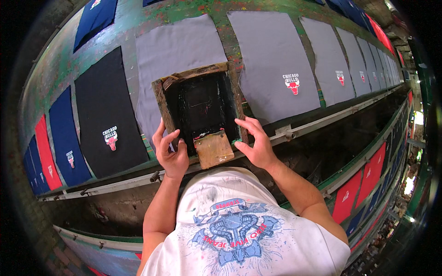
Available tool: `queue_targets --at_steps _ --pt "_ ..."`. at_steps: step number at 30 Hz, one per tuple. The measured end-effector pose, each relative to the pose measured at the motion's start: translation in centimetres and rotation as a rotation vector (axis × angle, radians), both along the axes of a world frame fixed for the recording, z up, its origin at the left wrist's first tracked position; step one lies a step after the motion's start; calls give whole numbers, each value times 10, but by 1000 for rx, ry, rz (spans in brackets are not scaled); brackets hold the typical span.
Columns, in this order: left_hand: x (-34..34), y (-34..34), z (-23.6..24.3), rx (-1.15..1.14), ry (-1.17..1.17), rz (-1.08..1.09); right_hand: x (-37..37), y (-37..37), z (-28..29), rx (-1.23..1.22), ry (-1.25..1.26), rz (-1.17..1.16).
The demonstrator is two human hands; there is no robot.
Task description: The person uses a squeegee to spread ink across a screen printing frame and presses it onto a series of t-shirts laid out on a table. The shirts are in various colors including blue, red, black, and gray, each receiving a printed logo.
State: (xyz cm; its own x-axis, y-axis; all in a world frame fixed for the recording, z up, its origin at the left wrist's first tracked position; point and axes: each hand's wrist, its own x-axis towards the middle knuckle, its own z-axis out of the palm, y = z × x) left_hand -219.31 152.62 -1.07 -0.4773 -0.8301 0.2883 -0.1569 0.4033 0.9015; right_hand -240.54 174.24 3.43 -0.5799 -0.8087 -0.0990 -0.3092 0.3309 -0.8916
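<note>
A screen printing frame [239, 94] with worn wooden sides and a dark mesh lies over the near part of a grey fabric panel [182, 41]. At the frame's left side, my left hand [172, 152] grips the wood with fingers bent. My right hand [258, 145] holds the right side near its close corner, thumb and fingers on the edge. Between my hands, a flat wooden squeegee [214, 151] rests at the near end of the frame, its far edge smeared with red ink. Most of the grey panel's near end is hidden under the frame.
To the right runs a row of grey panels [271, 50] with red and white bull-head prints. A black panel [103, 92], a navy panel [64, 133] and a red panel [44, 152] lie leftward. A metal rail [322, 123] with clamps edges the paint-spattered table [55, 69]. Another table with panels stands behind.
</note>
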Motion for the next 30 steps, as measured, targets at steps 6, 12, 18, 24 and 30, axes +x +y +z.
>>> queue_targets --at_steps 6,12,18,24,30 --pt "39 -21 38 129 57 53 10 -9 15 -194 -43 138" --pt "134 -41 89 87 31 216 34 -55 28 -459 -404 563" --pt "198 -6 112 -1 -67 405 55 -88 34 -468 -546 796" --pt "224 13 107 93 -19 572 73 -106 36 -409 -526 883" --pt "242 -13 93 111 4 525 94 -117 43 -404 -436 864"
